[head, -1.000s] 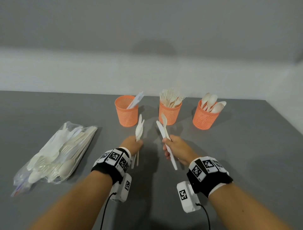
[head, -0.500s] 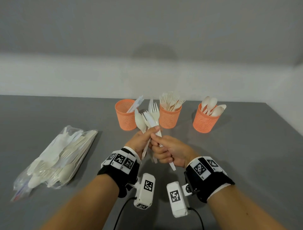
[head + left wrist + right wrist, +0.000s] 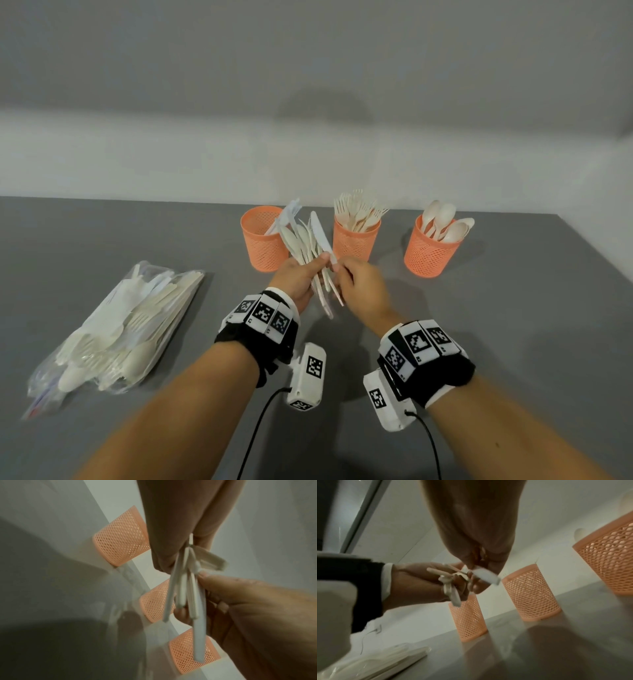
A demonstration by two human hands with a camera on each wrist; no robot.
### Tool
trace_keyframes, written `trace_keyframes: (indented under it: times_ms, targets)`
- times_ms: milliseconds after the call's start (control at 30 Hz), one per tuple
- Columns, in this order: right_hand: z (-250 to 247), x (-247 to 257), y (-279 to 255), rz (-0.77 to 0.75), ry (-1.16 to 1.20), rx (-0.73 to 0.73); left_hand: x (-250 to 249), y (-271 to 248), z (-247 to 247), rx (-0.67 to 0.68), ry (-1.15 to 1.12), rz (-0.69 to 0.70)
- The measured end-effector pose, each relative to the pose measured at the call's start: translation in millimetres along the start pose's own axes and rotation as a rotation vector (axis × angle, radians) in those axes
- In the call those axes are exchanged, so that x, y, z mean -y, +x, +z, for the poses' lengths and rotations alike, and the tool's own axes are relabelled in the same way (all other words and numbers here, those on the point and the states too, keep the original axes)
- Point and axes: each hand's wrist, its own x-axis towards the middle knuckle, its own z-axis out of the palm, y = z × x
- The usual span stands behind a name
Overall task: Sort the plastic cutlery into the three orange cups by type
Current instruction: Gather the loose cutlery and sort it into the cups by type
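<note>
My left hand (image 3: 317, 265) grips a fanned bundle of plastic cutlery (image 3: 305, 243), spoons and a knife among it, above the table in front of the cups. My right hand (image 3: 339, 269) pinches the handle of the white knife (image 3: 320, 233) in that bundle. In the right wrist view the thumb and fingers of the right hand (image 3: 477, 563) close on the knife handle (image 3: 485, 576). Three orange mesh cups stand behind: the left cup (image 3: 262, 246) holds knives, the middle cup (image 3: 356, 241) forks, the right cup (image 3: 432, 251) spoons.
A clear plastic bag (image 3: 120, 329) with several more pieces of cutlery lies on the grey table (image 3: 513, 325) at the left. A pale wall runs close behind the cups. The table's right edge slants in past the spoon cup.
A second ago the hands were apart, each holding cutlery. They came together, and now the left hand holds the whole bundle while the right pinches the white knife.
</note>
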Motion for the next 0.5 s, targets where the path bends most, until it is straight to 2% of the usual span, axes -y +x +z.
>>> trace_keyframes:
  times_ms: [67,167,300,367,500]
  targets:
    - [-1,0,0,0.039,0.029,0.016,-1,-2,1,-0.021,0.058,0.022]
    - [-9,4,5,0.043,0.022,-0.020,4,1,-1,-0.119,0.276,0.079]
    - [-32,26,18,0.029,0.227,-0.101,5,-4,0,-0.085,0.459,0.123]
    - [-39,38,25,-0.005,0.296,-0.133,4,-7,1,-0.109,0.624,0.154]
    - [-27,49,31,0.021,0.265,-0.032,4,-6,2,-0.232,0.880,0.251]
